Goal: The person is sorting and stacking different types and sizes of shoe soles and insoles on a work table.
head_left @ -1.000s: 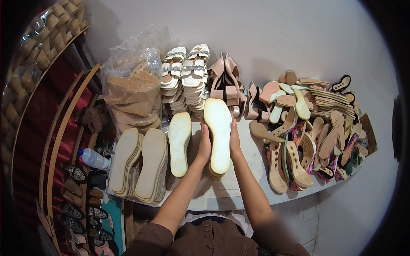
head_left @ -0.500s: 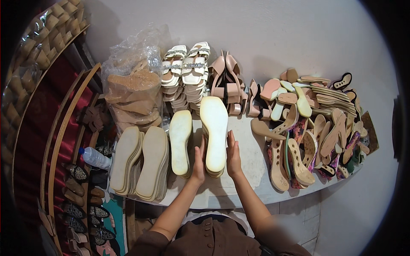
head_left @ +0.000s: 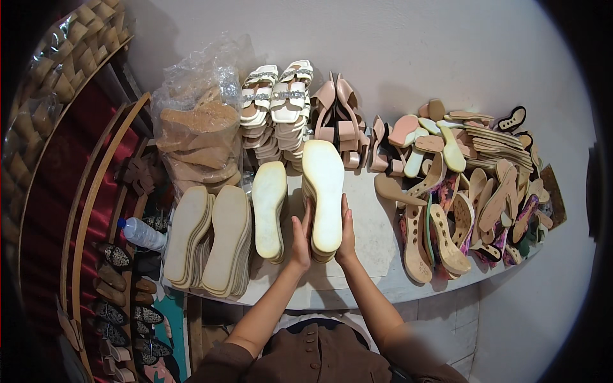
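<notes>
Stack of pale soles (head_left: 324,195) at frame centre, standing on white surface (head_left: 377,223). Left hand (head_left: 300,237) and right hand (head_left: 347,233) pressed flat against stack sides, likely squaring it. Keep palms level, edges aligned with neighbouring stack (head_left: 269,207).

Cream soles (head_left: 322,191), white sandals (head_left: 276,96), red cloth (head_left: 60,172)

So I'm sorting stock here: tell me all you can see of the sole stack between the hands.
The sole stack is a pile of pale cream, foam-like soles, the top one smudged. It lies on the white table, toe away from the person. The left hand and right hand press its heel-end sides.
</notes>
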Available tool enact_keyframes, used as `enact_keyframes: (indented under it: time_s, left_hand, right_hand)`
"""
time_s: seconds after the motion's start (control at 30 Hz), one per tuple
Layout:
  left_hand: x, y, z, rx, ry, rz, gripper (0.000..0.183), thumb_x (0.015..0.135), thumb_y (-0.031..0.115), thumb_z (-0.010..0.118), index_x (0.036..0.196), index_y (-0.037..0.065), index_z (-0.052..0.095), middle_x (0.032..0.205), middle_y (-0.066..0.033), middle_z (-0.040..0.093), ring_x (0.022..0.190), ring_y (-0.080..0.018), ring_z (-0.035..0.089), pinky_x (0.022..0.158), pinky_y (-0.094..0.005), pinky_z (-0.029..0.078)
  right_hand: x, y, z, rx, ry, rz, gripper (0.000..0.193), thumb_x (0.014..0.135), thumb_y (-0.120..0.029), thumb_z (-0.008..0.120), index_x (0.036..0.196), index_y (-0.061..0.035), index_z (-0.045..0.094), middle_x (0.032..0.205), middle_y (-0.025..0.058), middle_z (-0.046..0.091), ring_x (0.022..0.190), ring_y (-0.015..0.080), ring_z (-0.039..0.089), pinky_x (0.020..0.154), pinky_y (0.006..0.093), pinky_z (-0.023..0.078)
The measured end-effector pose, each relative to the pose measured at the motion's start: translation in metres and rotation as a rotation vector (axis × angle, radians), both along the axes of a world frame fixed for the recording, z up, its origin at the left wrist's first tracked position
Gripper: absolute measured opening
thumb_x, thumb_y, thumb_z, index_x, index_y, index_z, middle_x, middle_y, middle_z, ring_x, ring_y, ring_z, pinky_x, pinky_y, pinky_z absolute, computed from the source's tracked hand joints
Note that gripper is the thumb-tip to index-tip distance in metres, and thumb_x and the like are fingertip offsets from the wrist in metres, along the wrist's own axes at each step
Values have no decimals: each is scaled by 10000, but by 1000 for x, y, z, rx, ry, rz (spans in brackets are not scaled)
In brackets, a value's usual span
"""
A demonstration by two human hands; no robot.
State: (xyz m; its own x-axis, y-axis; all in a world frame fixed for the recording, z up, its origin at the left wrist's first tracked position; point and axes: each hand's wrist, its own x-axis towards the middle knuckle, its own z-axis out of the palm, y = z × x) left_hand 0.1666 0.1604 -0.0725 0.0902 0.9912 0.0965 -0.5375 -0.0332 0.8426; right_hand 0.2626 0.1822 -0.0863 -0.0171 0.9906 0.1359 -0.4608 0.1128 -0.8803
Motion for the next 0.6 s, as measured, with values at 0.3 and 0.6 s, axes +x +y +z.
enact_keyframes:
  time_s: [0.3,0.6]
  left_hand:
    - [3,-1,3,-6,30,23,745,891,575,72,1396,28,84,1465,-82,91,1345,-188,80,1083,-295,72]
    - [4,0,1,12,46,22,758,883,587,63,1398,31,48,1465,-92,73,1345,-198,74,1084,-302,66]
  right_hand:
    - [0,0,3,-14,-36,-17,550,961,-363,159,1392,-24,121,1438,127,178,1315,217,198,1069,307,167]
    - [-2,1,2,10,-35,-23,544,963,-353,158,1392,-22,118,1439,124,176,1316,218,196,1072,310,161]
